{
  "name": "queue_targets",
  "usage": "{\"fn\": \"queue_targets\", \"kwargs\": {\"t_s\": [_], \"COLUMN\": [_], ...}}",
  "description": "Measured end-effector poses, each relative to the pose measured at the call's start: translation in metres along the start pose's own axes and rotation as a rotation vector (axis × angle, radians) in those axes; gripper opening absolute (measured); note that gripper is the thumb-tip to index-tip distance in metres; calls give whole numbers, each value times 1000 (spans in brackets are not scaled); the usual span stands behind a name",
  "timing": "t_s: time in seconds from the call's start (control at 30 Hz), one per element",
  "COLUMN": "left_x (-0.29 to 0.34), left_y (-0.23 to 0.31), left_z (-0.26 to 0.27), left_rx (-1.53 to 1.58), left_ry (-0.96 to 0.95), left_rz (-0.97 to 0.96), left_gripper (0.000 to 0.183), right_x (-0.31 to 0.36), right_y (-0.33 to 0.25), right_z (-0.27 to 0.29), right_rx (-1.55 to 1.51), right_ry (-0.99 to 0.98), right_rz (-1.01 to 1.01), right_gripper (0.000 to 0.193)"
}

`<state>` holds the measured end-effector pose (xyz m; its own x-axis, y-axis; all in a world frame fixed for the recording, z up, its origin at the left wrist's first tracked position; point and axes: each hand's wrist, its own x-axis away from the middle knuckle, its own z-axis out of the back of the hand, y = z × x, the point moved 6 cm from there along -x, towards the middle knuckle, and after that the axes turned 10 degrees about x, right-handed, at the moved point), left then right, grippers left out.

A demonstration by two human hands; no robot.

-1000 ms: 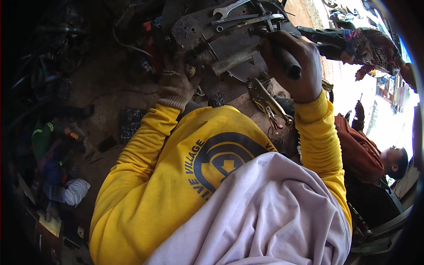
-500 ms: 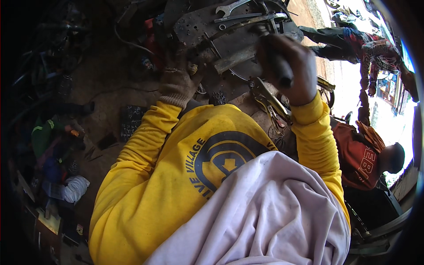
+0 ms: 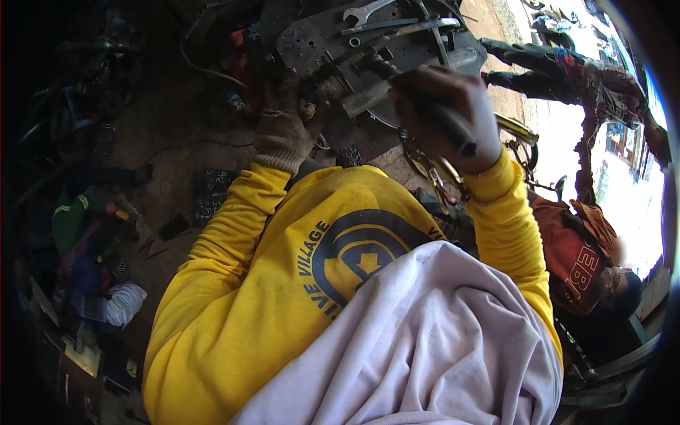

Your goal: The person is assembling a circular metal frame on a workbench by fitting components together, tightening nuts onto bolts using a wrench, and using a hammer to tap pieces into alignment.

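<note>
My right hand (image 3: 453, 106) is bare and wraps round the dark handle of a hammer (image 3: 384, 67), whose head is over the metal worktable (image 3: 301, 44). My left hand (image 3: 283, 127), in a worn brown knit glove, is at the near left edge of the table. Its fingers curl in deep shadow beside some dark metal, and what they grip is hidden. Between the hands lies a short grey metal bar (image 3: 365, 101). A thin rod (image 3: 340, 73) crosses the tabletop near it.
An open-end wrench (image 3: 368, 12) and a ring-shaped nut (image 3: 355, 42) lie at the far side. Metal clamp-like pliers (image 3: 445, 173) hang below my right hand. People stand or sit at right, one in a red-orange top (image 3: 567, 248); another, in green (image 3: 71, 219), is at left.
The hammer and my right hand have come down and a little left, with the head now nearer the tabletop. My left hand stays put. The person in red-orange has shifted their head.
</note>
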<state>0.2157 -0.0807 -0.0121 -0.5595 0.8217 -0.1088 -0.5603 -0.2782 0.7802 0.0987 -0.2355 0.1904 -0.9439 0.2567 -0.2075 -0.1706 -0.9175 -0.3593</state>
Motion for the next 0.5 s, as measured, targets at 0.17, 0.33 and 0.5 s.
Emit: {"fn": "queue_targets", "kwargs": {"t_s": [0.17,0.33,0.5], "left_x": [2,0,-1], "left_y": [-1,-1,7], "left_z": [1,2,6], "left_rx": [18,-2,15], "left_ry": [49,67,105], "left_rz": [5,-35,-69], "left_gripper": [82,79,70], "right_x": [5,2,3], "right_y": [5,4,2], "right_z": [5,17,-6], "right_rx": [-74,140,-94], "right_ry": [-53,31,-146], "right_rz": [-271,-243,-10], "right_gripper": [12,14,13]}}
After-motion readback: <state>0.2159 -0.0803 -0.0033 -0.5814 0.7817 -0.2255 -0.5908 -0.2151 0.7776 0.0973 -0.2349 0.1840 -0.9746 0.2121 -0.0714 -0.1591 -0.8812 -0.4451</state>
